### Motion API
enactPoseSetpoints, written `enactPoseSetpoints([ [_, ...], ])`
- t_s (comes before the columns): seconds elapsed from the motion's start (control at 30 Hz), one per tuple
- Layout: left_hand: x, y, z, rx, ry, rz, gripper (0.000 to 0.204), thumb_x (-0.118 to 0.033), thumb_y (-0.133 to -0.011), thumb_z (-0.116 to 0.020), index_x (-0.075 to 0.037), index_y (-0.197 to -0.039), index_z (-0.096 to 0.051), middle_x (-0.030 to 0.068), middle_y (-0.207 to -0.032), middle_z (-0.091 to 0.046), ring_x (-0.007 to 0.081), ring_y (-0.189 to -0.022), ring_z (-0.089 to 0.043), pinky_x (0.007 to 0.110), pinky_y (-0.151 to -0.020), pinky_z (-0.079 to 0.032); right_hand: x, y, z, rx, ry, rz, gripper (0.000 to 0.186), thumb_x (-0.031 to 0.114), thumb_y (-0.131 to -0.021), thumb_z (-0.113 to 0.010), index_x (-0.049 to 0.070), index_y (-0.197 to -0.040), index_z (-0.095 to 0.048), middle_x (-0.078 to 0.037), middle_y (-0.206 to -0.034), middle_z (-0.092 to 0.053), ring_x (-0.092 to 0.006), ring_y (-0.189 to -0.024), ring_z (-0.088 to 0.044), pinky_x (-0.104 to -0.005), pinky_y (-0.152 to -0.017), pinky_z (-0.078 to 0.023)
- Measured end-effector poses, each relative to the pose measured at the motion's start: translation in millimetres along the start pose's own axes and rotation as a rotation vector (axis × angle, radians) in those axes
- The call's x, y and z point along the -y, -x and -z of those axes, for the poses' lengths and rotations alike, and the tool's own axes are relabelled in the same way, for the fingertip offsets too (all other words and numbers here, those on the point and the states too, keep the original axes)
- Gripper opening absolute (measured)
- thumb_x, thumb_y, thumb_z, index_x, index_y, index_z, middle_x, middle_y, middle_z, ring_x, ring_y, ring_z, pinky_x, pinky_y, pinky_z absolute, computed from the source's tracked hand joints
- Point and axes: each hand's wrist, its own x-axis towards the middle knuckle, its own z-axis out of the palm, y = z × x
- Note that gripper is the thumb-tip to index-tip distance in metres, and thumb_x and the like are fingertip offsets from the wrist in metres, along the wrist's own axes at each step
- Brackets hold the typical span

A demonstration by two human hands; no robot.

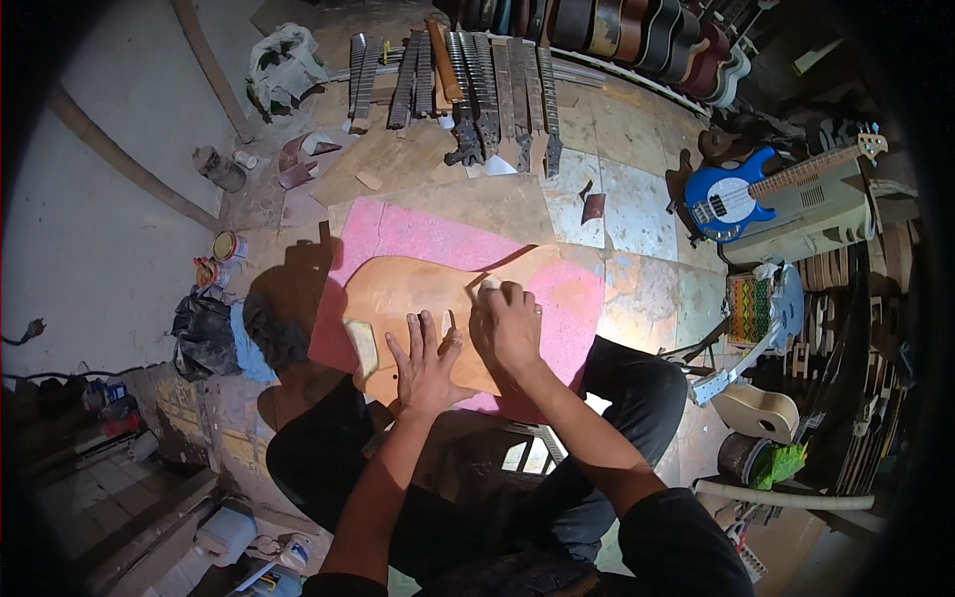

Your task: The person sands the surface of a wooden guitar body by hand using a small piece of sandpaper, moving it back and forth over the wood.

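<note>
A tan wooden guitar body [403,289] lies on a pink board [567,318] between my bent legs, with its narrower neck end pointing to the upper right. My left hand [426,363] is open, fingers spread flat on the middle of the wood. My right hand [512,323] is closed on a small pale pad [487,284], pressed on the body near its upper right edge; the fingers partly hide the pad. A pale block [360,343] rests at the body's left edge.
Guitar necks [473,99] lie in rows ahead, before hanging guitar bodies [607,25]. A blue bass guitar [726,199] and an unfinished guitar [756,408] are at right. Cans [227,247], dark bags [204,328] and a wall [109,199] are at left.
</note>
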Motion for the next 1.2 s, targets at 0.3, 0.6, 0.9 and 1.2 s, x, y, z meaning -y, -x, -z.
enactPoseSetpoints([
  [0.3,-11,-7,0,0.012,0.013,-0.023,0.118,-0.082,-0.065,-0.079,-0.027,-0.164,-0.046,0.0316,-0.176,-0.009,0.0505,-0.164,-0.001,0.084,-0.119,0.001,-87,-40,6,-0.176,0.126,-0.24,0.042,0.021,-0.09,-0.074,0.016,-0.131,-0.067,-0.021,-0.132,-0.06,-0.0446,-0.114,-0.06,-0.0604,-0.092,-0.049],
  [0.6,-12,-9,-5,-0.087,0.062,-0.041,0.12,-0.077,-0.058,-0.085,-0.024,-0.16,-0.051,0.0324,-0.174,-0.013,0.0506,-0.163,-0.004,0.083,-0.12,0.0,-108,-54,38,-0.147,0.132,-0.258,0.045,0.019,-0.089,-0.074,0.015,-0.133,-0.066,-0.019,-0.134,-0.061,-0.0432,-0.116,-0.059,-0.0574,-0.096,-0.05],
  [0.9,-12,-6,-8,-0.083,0.102,-0.026,0.123,-0.074,-0.056,-0.089,-0.024,-0.16,-0.05,0.0322,-0.175,-0.013,0.0502,-0.163,-0.005,0.082,-0.121,0.001,-101,-41,37,-0.122,0.068,-0.132,0.044,0.018,-0.088,-0.073,0.017,-0.131,-0.067,-0.018,-0.132,-0.062,-0.0439,-0.115,-0.06,-0.059,-0.092,-0.049],
  [1.2,-1,1,-5,-0.014,0.01,-0.002,0.119,-0.084,-0.063,-0.079,-0.027,-0.163,-0.047,0.0308,-0.176,-0.01,0.0493,-0.164,-0.003,0.083,-0.12,0.001,-66,-14,11,-0.102,0.064,-0.103,0.033,0.024,-0.094,-0.067,0.016,-0.126,-0.069,-0.019,-0.13,-0.062,-0.0441,-0.113,-0.061,-0.0593,-0.091,-0.049],
])
